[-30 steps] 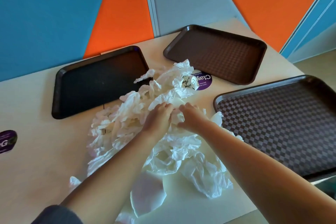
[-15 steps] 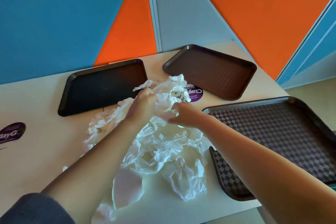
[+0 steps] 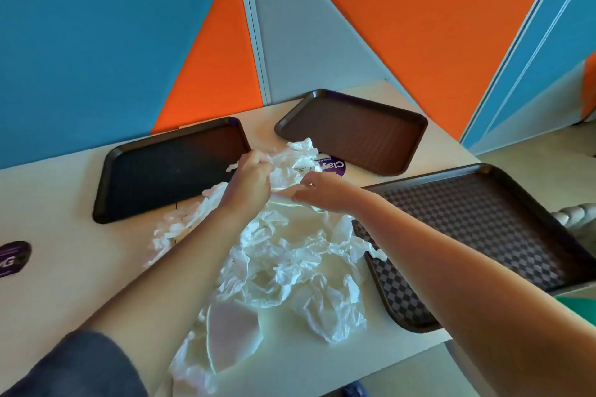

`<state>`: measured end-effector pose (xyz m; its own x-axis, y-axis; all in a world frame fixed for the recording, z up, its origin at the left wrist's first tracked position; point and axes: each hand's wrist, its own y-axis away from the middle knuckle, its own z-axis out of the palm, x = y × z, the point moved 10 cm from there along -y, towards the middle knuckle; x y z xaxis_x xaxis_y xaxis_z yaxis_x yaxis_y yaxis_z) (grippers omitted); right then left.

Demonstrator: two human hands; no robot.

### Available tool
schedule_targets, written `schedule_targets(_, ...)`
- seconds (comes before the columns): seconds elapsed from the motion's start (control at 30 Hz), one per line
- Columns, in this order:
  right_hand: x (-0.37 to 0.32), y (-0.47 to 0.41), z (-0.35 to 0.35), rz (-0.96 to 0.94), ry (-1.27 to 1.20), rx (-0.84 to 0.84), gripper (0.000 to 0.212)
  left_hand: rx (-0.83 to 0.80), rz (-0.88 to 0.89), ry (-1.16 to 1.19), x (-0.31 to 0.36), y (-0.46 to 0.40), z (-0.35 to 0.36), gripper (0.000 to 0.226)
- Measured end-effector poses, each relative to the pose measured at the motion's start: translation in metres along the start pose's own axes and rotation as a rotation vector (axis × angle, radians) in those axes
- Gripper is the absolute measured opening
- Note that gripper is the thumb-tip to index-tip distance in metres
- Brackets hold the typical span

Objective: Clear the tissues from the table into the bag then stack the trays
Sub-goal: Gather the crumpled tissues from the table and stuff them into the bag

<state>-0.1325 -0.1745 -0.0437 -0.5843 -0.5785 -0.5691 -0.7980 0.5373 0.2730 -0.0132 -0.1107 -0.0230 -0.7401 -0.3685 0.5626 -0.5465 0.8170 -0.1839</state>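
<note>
- Three dark plastic trays lie flat on the pale bench (image 3: 58,271), none stacked: a black tray (image 3: 167,171) at the far left; a brown tray (image 3: 354,130) at the far middle, apart from it; a large checker-patterned brown tray (image 3: 477,226) at the right, its near corner over the bench edge
- Between them sprawls a crumpled thin white plastic bag (image 3: 290,267), its near end reaching the bench's front edge
- Left hand (image 3: 248,180), fingers curled, clutches a bunch of white crumpled tissues (image 3: 296,155) at the far end of the heap, just beside the black tray
- Right hand (image 3: 322,190) pinches the bag's rim, close by the left hand
- More white tissue (image 3: 180,226) lies left of the left forearm
- Two round purple stickers sit on the bench: one (image 3: 333,166) beyond the hands, one (image 3: 14,258) at the left edge
</note>
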Motion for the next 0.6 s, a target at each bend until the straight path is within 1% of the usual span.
schedule_targets(0.07,0.006,0.005,-0.004,0.013,0.013,0.040,0.041,-0.032,0.069,-0.063,0.014,0.000,0.006,0.024)
schedule_targets(0.17,0.020,0.013,-0.014,0.010,0.070,0.138,0.041,-0.036,0.240,-0.133,0.041,0.002,0.019,0.033)
schedule_targets(0.27,0.045,0.032,-0.032,0.029,0.107,0.277,0.045,-0.037,0.303,-0.106,0.063,0.003,0.036,0.036)
schedule_targets(0.37,0.079,0.060,-0.052,0.081,0.152,0.413,0.052,-0.086,0.373,-0.053,0.089,0.004,0.058,0.038)
schedule_targets(0.47,0.114,0.090,-0.069,0.143,0.215,0.538,0.052,-0.103,0.427,-0.026,0.124,0.003,0.078,0.034)
schedule_targets(0.6,0.167,0.128,-0.084,0.226,0.217,0.618,0.052,-0.096,0.515,-0.029,0.182,0.013,0.110,0.024)
